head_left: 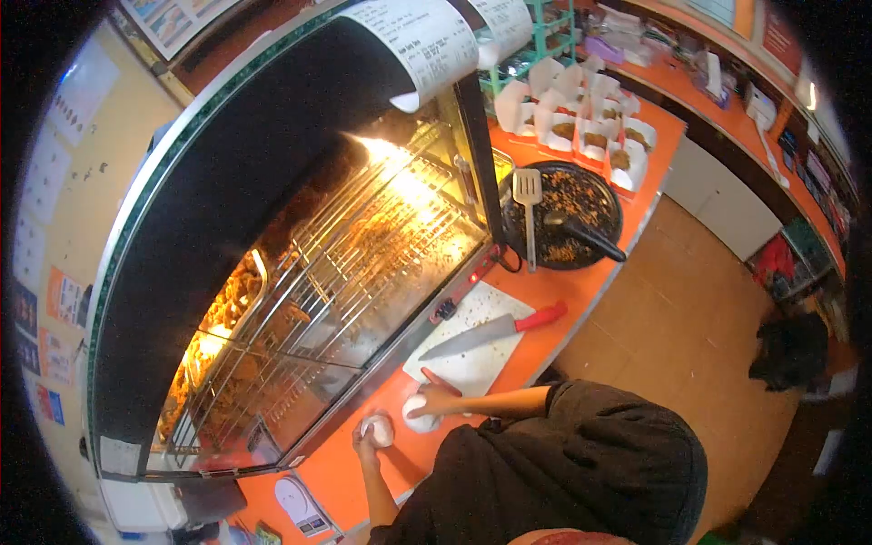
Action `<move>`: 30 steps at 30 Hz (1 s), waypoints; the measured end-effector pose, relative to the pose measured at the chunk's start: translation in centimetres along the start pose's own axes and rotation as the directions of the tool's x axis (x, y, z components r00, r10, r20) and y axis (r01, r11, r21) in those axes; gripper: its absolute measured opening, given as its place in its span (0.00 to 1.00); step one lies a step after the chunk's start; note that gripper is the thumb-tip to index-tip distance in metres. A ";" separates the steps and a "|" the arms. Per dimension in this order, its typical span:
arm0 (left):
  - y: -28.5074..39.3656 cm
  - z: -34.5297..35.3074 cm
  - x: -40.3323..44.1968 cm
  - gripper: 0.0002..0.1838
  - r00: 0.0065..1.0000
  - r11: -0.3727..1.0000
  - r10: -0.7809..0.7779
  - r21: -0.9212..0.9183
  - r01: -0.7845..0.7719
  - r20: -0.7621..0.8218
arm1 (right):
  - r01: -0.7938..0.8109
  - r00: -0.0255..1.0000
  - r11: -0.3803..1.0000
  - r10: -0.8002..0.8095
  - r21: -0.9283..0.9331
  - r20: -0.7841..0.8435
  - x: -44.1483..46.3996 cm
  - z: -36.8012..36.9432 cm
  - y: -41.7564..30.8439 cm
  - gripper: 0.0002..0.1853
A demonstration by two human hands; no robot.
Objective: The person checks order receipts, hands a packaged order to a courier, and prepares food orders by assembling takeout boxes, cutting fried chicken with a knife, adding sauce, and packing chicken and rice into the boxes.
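My left hand is closed round a small white rounded thing with a paler, creased-looking end; its kind I cannot make out. Beside it, my right hand curls over a second white rounded thing on the orange counter. Just past my right hand lies a white cutting board with crumbs on it. Across the board rests a large knife with a red handle. Part of each white thing is hidden by my fingers.
A lit glass food warmer with wire racks stands ahead. To the right, a black pan of browned bits holds a slotted spatula and a black-handled utensil. Several white boxes stand beyond; a white scale sits left.
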State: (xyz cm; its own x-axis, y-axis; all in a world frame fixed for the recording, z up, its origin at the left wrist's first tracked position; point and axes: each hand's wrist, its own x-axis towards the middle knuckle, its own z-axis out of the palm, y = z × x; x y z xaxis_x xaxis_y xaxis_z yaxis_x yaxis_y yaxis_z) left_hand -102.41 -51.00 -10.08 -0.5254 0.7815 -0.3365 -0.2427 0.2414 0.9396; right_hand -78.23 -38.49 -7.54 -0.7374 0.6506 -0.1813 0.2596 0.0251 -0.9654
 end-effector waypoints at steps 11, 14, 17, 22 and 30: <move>-1.1 12.6 -8.2 0.26 0.854 0.307 0.469 0.948 0.083 -0.227 | -0.263 0.965 0.958 0.259 0.110 0.053 2.8 -5.1 0.2 0.52; 0.4 15.6 -8.8 0.26 0.921 0.216 0.390 0.971 -0.101 0.009 | -0.320 0.945 0.937 0.326 0.137 -0.023 3.1 -5.9 -0.8 0.50; 0.7 16.8 -9.1 0.27 0.945 0.159 0.315 0.976 -0.146 0.090 | -0.200 0.979 0.976 0.202 0.088 -0.017 3.6 -4.9 -1.7 0.43; 1.4 16.4 -9.8 0.27 0.957 0.116 0.277 0.985 -0.124 0.088 | 0.230 0.972 0.924 -0.206 -0.306 0.111 5.0 -1.2 1.3 0.37; 1.9 15.6 -11.3 0.29 0.962 0.097 0.269 0.992 -0.078 0.049 | -0.046 0.907 0.904 0.216 -0.426 0.361 5.1 -2.5 -1.5 0.34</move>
State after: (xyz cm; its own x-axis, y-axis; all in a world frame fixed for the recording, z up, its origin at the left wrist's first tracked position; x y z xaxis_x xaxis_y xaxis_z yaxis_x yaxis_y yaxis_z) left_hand -84.21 -50.34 -3.51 -0.5303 0.8451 -0.0678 0.8267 0.5332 0.1795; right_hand -80.85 -33.33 -6.61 -0.8380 0.3214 -0.4411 0.5340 0.3159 -0.7843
